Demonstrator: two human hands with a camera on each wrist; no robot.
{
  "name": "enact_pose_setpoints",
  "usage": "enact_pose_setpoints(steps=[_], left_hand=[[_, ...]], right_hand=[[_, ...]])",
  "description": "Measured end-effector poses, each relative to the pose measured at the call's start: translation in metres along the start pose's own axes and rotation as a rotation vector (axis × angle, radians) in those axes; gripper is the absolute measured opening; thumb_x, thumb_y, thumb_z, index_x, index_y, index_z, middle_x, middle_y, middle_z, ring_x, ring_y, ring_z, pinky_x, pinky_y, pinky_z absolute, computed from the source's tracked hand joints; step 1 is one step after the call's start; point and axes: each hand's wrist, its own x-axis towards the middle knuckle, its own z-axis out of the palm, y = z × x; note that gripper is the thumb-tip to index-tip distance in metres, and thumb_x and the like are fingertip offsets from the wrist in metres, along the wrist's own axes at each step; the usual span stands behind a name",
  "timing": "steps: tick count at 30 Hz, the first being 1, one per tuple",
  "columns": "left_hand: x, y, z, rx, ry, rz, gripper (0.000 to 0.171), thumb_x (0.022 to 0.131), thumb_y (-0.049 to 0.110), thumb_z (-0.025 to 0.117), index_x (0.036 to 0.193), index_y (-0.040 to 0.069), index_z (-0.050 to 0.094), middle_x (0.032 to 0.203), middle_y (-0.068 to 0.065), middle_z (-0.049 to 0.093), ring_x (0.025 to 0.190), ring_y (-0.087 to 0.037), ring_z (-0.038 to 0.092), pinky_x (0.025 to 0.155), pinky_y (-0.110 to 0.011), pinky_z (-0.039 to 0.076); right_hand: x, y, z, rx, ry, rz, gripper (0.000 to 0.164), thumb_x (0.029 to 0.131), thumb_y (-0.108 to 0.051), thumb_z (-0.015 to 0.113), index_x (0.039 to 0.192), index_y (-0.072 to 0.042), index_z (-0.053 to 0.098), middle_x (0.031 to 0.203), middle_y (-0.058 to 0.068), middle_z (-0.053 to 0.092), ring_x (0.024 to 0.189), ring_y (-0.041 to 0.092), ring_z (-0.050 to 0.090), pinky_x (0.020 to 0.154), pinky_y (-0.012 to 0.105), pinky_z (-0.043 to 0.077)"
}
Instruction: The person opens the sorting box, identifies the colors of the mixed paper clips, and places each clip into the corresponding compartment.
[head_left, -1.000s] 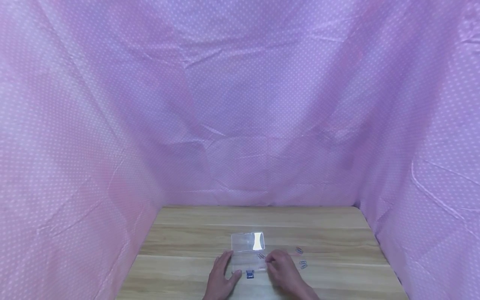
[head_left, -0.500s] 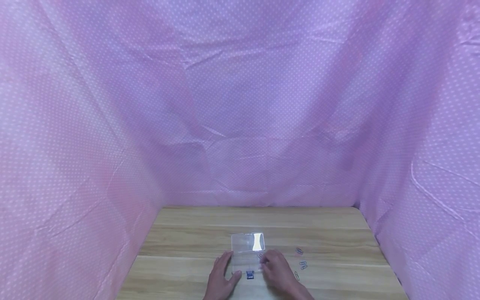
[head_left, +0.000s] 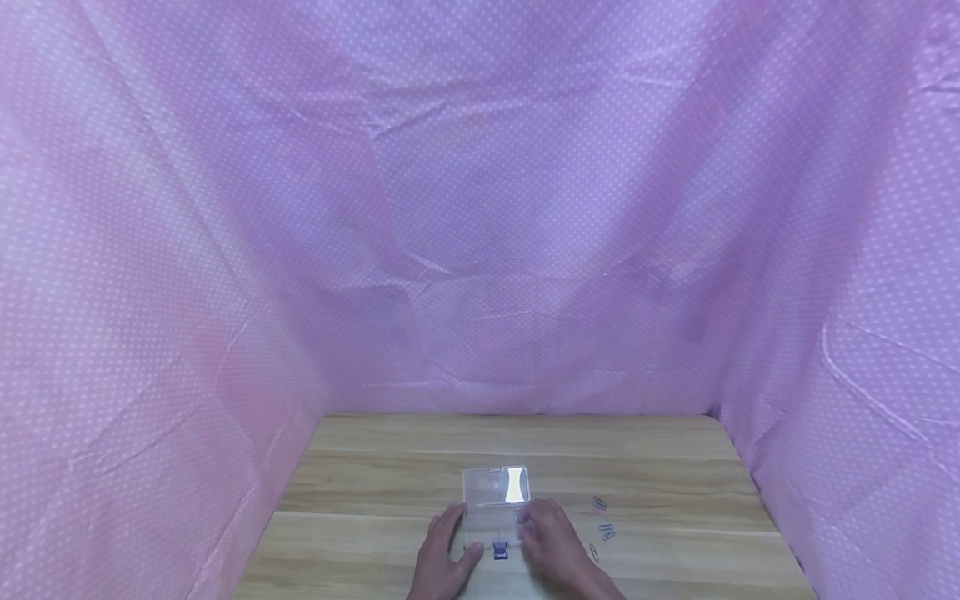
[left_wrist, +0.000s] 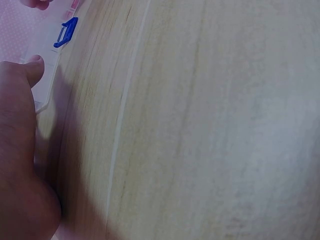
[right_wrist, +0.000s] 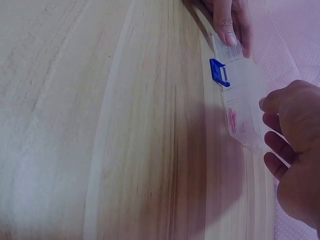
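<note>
A clear plastic box (head_left: 491, 525) with a blue latch (head_left: 501, 551) at its front lies on the table, its lid (head_left: 483, 487) folded back. My left hand (head_left: 440, 557) holds the box's left end, thumb at the front edge and fingers along the side. Over the right-end compartments, my right hand (head_left: 553, 540) has its fingers bent and fingertips close together. Whether anything is between those fingertips is hidden. Pink paper clips (right_wrist: 232, 120) show through the front wall in the right wrist view. Greyish clips (head_left: 519, 512) lie in a rear right compartment, partly covered by the right hand.
Several loose paper clips lie right of the right hand: a pair (head_left: 599, 503) farthest back, another pair (head_left: 607, 532) in the middle, and a single greenish clip (head_left: 594, 552) nearest. Pink dotted cloth (head_left: 480, 333) walls the wooden table (head_left: 375, 467) at the back and sides.
My right hand has moved left and inward over the box's right end, then stayed nearly still. The greenish clip has come into view beside its wrist. The left hand has kept its place.
</note>
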Motion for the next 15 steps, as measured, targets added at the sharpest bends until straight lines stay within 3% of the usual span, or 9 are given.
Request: enact_pose_setpoints(steps=[8,15], left_hand=[[0.0011,-0.0038,0.0027,0.035,0.01,0.021,0.075,0.096,0.044,0.087,0.161,0.018,0.06,0.167,-0.016,0.062,0.159,-0.047,0.053,0.139,-0.068,0.032],[0.0008,-0.0052,0.0045,0.034,0.026,0.035,0.074,0.096,0.044,0.087,0.161,0.018,0.061,0.166,-0.017,0.063,0.158,-0.047,0.054,0.138,-0.069,0.034]], right_hand=[[-0.0001,-0.0025,0.0012,-0.049,0.009,-0.013,0.033,0.093,-0.016,0.088,0.124,-0.013,0.079,0.131,0.005,0.077,0.129,0.029,0.068,0.117,0.061,0.058],[-0.0031,-0.0029,-0.0011,-0.081,0.009,0.003,0.046,0.09,-0.025,0.092,0.133,-0.014,0.077,0.14,0.006,0.075,0.136,0.031,0.066,0.12,0.064,0.056]])
